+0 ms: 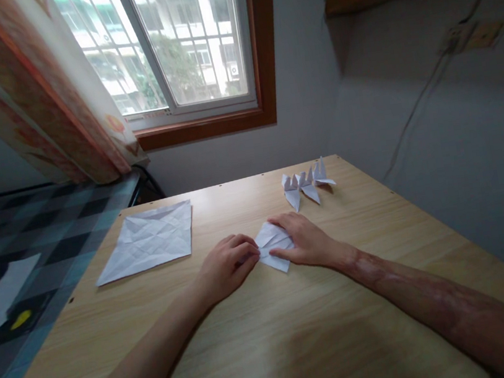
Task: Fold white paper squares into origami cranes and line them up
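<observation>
A small folded white paper lies on the wooden table in front of me. My left hand has its fingers curled, pinching the paper's left edge. Over the paper's right part my right hand lies flat with fingers stretched, pressing it to the table.
A creased, unfolded white sheet lies at the table's left. Folded white paper figures stand near the far edge. A wall runs along the right, a window and curtain behind. A checkered bed cover is at the left.
</observation>
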The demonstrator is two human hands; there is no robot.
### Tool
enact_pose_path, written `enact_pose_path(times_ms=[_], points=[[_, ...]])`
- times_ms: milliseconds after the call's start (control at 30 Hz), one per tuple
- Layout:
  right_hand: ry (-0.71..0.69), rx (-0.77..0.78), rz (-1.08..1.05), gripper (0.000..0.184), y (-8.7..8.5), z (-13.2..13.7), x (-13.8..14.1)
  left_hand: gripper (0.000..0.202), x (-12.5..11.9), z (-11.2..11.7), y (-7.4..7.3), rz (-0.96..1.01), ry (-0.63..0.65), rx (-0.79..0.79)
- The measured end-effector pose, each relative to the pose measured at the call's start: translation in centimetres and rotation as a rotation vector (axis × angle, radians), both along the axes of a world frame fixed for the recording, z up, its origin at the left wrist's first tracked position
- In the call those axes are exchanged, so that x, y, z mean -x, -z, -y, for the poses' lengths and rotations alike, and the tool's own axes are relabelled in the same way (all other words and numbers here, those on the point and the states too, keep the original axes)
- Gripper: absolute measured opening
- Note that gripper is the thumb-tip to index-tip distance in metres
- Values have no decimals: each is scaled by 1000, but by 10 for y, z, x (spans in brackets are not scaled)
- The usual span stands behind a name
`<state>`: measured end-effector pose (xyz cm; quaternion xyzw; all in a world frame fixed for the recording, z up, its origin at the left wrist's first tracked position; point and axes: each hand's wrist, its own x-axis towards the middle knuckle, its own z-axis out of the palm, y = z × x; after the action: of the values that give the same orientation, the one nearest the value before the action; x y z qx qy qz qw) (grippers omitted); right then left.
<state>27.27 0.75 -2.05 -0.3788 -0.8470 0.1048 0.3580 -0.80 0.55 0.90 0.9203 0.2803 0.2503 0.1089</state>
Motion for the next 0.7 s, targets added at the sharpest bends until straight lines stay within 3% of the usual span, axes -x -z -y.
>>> enact_pose_path(times_ms=[200,400,600,700], points=[[-45,72,-45,60,0,-1,1,11,0,2,0,-46,-61,-35],[-102,148,-211,78,1,-2,-1,17,1,3,0,-24,-138,9],[-97,223,-291,100,7,-5,-1,40,3,2,0,50,-185,90],[-90,284,-330,109,9,-4,1,36,4,0,-1,97,-187,155]])
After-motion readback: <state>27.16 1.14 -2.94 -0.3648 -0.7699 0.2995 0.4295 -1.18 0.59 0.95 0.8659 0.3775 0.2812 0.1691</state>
